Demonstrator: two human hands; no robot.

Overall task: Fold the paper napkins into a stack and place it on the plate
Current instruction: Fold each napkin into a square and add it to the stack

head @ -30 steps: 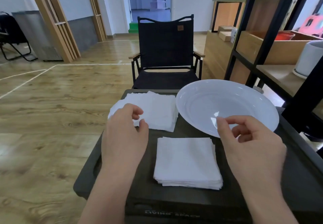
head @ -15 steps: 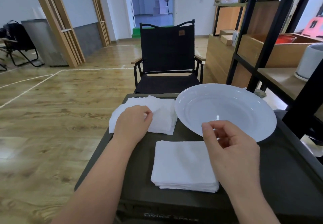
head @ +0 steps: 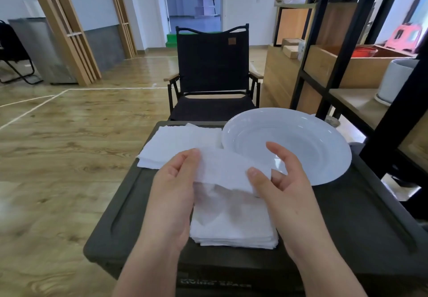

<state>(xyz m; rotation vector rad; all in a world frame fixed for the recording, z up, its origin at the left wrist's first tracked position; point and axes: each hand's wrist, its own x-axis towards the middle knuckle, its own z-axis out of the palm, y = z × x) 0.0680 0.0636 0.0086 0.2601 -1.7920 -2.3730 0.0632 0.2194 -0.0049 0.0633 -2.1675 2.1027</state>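
Note:
One white paper napkin (head: 223,169) hangs in the air between my hands, above the folded stack (head: 234,229) near the front of the dark table. My left hand (head: 173,194) pinches the napkin's left end. My right hand (head: 280,185) pinches its right end with the thumb on top. A pile of unfolded napkins (head: 176,146) lies at the table's far left. The white plate (head: 324,148) sits at the far right, empty, partly behind my right fingers.
The dark table (head: 347,215) has a raised rim and grooves along both sides. A black folding chair (head: 213,71) stands just beyond it. Black and wood shelving (head: 342,64) rises close on the right. Wooden floor stretches to the left.
My left hand lifted a napkin off the far pile and brought it toward me. My right hand came in and took its other end over the folded stack.

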